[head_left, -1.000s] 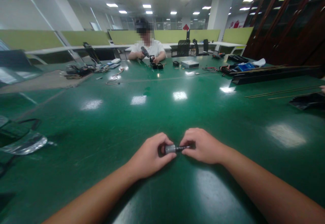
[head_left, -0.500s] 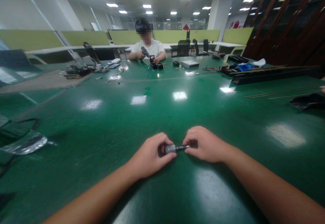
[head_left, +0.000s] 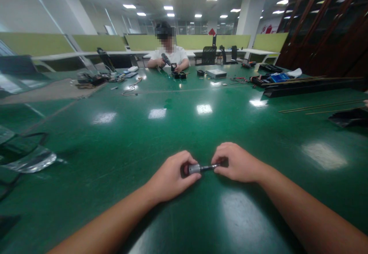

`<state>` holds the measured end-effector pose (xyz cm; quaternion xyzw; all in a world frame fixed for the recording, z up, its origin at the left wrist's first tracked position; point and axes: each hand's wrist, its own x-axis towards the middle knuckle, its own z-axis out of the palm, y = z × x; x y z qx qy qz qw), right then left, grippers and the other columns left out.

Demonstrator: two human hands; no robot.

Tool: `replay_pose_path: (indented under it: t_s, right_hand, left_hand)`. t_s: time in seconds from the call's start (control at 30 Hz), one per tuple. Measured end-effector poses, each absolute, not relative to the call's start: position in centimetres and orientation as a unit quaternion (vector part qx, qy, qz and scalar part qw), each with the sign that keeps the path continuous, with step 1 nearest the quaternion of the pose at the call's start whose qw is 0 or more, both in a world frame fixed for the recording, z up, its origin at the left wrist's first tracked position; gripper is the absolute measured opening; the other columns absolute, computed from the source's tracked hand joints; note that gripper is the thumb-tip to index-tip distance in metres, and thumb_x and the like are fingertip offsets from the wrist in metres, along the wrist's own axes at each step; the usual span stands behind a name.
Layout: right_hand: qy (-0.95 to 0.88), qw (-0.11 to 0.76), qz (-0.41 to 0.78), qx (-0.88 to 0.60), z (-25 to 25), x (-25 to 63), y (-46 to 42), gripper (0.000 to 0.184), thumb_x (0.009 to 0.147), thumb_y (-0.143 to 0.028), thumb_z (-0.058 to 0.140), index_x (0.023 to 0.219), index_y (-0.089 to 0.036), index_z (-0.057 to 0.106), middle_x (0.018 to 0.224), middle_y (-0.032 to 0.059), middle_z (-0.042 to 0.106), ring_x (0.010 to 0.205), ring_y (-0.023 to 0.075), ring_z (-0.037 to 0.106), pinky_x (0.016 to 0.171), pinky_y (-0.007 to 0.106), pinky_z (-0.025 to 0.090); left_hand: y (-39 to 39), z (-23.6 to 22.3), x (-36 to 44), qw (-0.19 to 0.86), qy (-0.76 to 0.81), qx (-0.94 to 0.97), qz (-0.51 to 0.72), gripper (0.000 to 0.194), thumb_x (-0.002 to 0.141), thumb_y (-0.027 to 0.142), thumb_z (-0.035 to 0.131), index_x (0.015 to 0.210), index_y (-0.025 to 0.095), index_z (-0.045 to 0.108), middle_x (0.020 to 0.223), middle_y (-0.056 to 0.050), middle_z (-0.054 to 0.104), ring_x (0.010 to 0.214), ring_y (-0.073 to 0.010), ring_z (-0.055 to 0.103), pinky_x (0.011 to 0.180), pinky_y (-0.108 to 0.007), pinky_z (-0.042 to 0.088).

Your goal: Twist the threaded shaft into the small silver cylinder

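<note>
My left hand (head_left: 176, 175) is closed around a short tool with a silver cylindrical body (head_left: 194, 169), just above the green table. Out of that body, toward the right, runs a thin dark metal shaft (head_left: 207, 167). My right hand (head_left: 237, 163) pinches the far end of the shaft between thumb and fingertips. The tool lies roughly level between both hands. Fingers hide its left end, and its exact kind cannot be made out.
Across the green table (head_left: 184, 131) a person (head_left: 168, 54) holds a power drill (head_left: 166, 59) over black parts (head_left: 179, 75). Thin rods (head_left: 319, 107) and a long black channel (head_left: 304, 87) lie at right. Shiny clear wrapping (head_left: 34, 160) is at left.
My right hand has shifted slightly right, away from my left, and a little more of the shaft shows. My left hand keeps its hold. The view has shifted slightly.
</note>
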<state>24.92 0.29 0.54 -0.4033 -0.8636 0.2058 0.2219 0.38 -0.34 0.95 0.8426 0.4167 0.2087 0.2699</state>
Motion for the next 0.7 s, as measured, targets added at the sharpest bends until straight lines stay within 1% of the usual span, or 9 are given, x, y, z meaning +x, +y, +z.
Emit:
replay_pose_path:
  t_s: [0.7]
  right_hand:
    - [-0.863,0.199,0.208,-0.415,0.52,25.80,0.69,0.010,0.070,-0.014,0.072,0.078,-0.019,0.073,0.074,-0.0006,0.068,0.072,0.0137,0.059,0.072,0.027,0.042]
  left_hand:
    - [-0.28,0.66,0.30,0.275,0.416,0.844,0.198,0.015,0.083,0.028,0.068,0.091,0.018,0.061,0.083,-0.001,0.059,0.072,-0.0153,0.056,0.065,-0.026,0.043]
